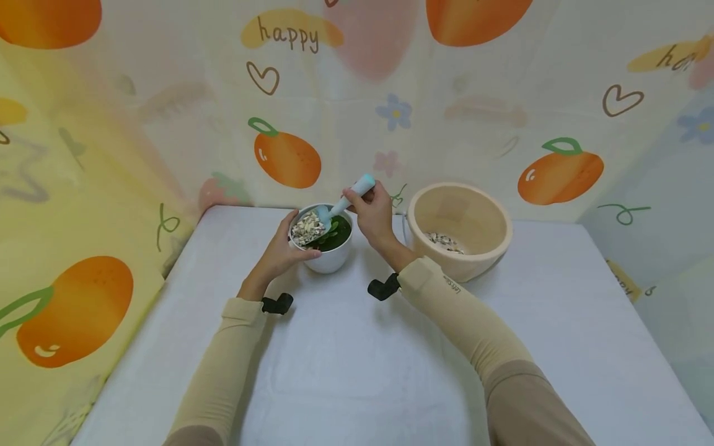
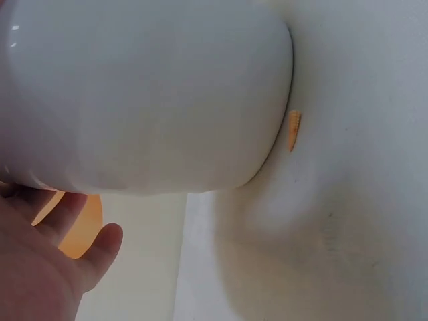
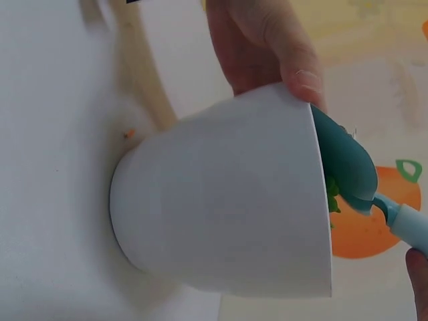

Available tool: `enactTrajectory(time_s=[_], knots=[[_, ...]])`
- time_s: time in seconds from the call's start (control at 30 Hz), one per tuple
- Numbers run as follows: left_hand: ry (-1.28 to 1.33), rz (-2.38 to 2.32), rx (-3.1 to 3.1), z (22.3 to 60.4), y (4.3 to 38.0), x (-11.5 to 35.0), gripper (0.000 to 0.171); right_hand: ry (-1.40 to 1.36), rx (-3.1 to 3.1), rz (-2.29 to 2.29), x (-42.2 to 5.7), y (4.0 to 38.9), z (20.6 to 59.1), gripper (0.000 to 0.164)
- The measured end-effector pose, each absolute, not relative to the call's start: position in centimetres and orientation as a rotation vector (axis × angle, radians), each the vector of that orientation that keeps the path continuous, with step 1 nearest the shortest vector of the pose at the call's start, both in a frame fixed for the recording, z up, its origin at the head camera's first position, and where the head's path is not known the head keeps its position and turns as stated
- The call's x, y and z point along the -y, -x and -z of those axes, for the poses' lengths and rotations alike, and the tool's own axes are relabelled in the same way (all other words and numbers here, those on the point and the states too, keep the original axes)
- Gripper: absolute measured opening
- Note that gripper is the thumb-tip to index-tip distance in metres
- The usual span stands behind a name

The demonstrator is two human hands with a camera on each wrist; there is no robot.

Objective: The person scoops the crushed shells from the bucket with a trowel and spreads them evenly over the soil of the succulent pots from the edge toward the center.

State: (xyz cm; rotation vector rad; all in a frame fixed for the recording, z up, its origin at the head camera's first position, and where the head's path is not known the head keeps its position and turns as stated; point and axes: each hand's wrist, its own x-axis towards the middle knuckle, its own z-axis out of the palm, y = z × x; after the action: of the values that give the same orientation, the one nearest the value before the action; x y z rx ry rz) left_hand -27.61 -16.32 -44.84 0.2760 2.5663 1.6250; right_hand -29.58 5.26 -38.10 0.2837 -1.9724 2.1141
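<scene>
A white plant pot point(image 1: 327, 262) stands upright on the table, with a green plant point(image 1: 337, 233) growing in it. My left hand point(image 1: 274, 253) grips the pot at its left side, the thumb point(image 3: 306, 77) over the rim in the right wrist view. My right hand point(image 1: 375, 215) holds a small trowel by its pale handle point(image 1: 357, 190), tilted down to the left. The trowel's teal blade point(image 3: 348, 157) dips over the pot's mouth. Pale gravel chips point(image 1: 308, 228) lie around and in front of the blade, beside the plant.
Right of the white pot stands a large beige tub point(image 1: 462, 270), with more gravel point(image 1: 444, 242) at its bottom. A small orange fragment point(image 2: 293, 130) lies by the white pot's base. A printed cloth point(image 1: 357, 124) hangs behind the white-covered table point(image 1: 346, 371).
</scene>
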Motion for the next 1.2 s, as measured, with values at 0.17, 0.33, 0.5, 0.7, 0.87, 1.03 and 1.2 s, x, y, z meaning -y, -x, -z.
enactTrajectory(time_s=[0.17,0.33,0.5,0.7,0.87,1.03,1.2], knots=[[-0.26,-1.651,-2.574,45.1,27.4,16.2,0.112,-0.282,1.949,-2.127,-5.1,29.4,38.0,0.025],[-0.246,-1.695,-2.565,45.4,27.2,15.9,0.113,-0.263,1.929,-2.136,-5.0,29.2,37.9,0.026],[-0.243,-1.684,-2.627,45.5,27.0,15.5,0.114,-0.255,1.924,-2.109,-5.1,29.1,37.6,0.027],[-0.234,-1.685,-2.684,45.5,26.8,15.2,0.112,-0.283,1.896,-2.095,-5.2,29.0,37.2,0.031],[-0.221,-1.684,-2.721,45.6,26.7,14.9,0.107,-0.288,1.882,-2.076,-5.1,29.0,37.0,0.027],[-0.226,-1.709,-2.748,45.5,26.6,14.8,0.106,-0.28,1.911,-2.047,-4.9,28.9,37.4,0.028],[-0.17,-1.684,-2.773,45.4,26.2,14.6,0.111,-0.287,1.942,-1.998,-4.4,28.7,37.8,0.027]])
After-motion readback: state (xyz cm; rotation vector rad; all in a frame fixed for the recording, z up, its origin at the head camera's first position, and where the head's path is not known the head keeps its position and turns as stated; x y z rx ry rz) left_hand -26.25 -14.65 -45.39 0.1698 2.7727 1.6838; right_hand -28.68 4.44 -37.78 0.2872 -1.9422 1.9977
